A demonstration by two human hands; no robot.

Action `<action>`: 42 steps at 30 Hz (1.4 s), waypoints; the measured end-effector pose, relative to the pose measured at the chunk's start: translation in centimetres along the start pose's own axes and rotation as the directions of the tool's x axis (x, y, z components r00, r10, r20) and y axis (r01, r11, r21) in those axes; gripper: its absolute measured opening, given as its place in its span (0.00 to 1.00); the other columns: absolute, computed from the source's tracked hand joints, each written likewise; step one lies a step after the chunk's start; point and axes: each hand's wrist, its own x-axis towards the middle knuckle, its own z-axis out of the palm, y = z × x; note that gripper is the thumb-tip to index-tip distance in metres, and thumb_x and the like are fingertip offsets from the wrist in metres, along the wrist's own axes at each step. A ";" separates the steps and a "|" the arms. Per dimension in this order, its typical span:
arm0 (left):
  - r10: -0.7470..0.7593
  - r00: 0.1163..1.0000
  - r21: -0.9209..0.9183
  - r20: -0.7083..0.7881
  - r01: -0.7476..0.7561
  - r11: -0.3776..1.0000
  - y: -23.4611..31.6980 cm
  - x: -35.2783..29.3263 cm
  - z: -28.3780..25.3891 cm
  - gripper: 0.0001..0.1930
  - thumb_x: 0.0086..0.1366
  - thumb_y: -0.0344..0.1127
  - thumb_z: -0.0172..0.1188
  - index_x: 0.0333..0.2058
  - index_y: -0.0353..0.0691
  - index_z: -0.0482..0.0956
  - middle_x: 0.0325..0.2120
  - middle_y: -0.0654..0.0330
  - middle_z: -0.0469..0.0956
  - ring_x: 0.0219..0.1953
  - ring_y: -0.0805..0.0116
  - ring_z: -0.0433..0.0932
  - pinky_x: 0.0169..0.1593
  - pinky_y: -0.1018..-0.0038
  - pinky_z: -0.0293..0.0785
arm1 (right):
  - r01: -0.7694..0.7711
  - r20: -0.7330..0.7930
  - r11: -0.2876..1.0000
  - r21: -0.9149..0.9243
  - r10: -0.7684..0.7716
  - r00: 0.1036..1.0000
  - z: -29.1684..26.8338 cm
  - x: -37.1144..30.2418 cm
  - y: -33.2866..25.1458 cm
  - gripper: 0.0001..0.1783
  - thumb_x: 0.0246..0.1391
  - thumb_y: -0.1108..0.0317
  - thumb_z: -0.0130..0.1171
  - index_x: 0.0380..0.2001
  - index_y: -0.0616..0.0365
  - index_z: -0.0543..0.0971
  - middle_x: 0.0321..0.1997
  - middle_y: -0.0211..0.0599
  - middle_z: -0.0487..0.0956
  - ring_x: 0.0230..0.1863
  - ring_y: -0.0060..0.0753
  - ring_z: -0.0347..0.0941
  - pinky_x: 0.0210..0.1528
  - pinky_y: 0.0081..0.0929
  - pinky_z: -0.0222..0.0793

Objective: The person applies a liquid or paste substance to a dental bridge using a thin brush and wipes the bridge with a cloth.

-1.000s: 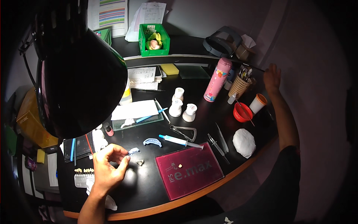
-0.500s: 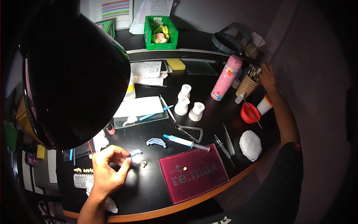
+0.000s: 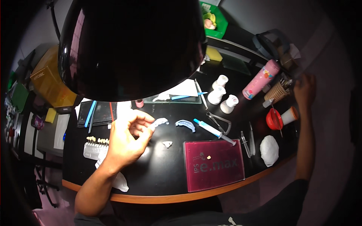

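Toward the left of the black desk (image 3: pixel 151 175), a clear tray of tooth-shaped tabs (image 3: pixel 91 151) lay near the left hand (image 3: pixel 130 141), whose thumb and fingertips pinched a pale curved piece (image 3: pixel 162 121) by one end, presumably leaving the rest uncovered under the black lamp (image 3: pixel 132 49). Nearer the body lay a small pale fragment (image 3: pixel 167 144); farther right, a blue arch (image 3: pixel 185 125) rested apart, perhaps for easy reach. A tiny tooth-like piece (image 3: pixel 209 157) sat on the red plate (image 3: pixel 226 181), where it stood out clearly, and a blue-tipped syringe (image 3: pixel 210 129) lay by the plate's far edge. Beyond, the right hand (image 3: pixel 304 88) was beside a woven basket (image 3: pixel 276 93), too dim to tell whether it held anything.
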 end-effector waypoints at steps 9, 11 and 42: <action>-0.031 0.998 -0.011 0.051 0.031 0.999 -0.2 -0.7 -1.0 0.09 0.64 0.19 0.65 0.42 0.32 0.80 0.32 0.63 0.82 0.31 0.81 0.79 0.37 0.83 0.78 | -0.225 0.639 0.931 0.287 -0.010 0.769 3.9 -2.6 -6.1 0.06 0.45 0.75 0.66 0.30 0.59 0.88 0.30 0.46 0.87 0.34 0.41 0.87 0.40 0.34 0.81; -0.040 0.998 -0.008 0.046 0.040 0.999 -0.1 -0.6 -1.0 0.09 0.65 0.19 0.65 0.43 0.32 0.81 0.32 0.62 0.82 0.31 0.80 0.80 0.37 0.83 0.78 | -0.286 0.697 0.926 0.248 0.035 0.717 5.0 -3.0 -6.5 0.06 0.45 0.74 0.67 0.29 0.58 0.88 0.30 0.46 0.88 0.34 0.42 0.87 0.42 0.35 0.82; -0.095 0.987 -0.145 0.127 0.113 0.983 0.9 -0.8 -0.9 0.07 0.64 0.22 0.68 0.41 0.30 0.84 0.32 0.59 0.85 0.32 0.79 0.83 0.39 0.82 0.81 | -0.157 0.624 0.988 0.006 0.120 0.773 25.2 -5.4 -7.0 0.30 0.70 0.51 0.51 0.70 0.50 0.70 0.73 0.50 0.71 0.75 0.46 0.66 0.74 0.39 0.63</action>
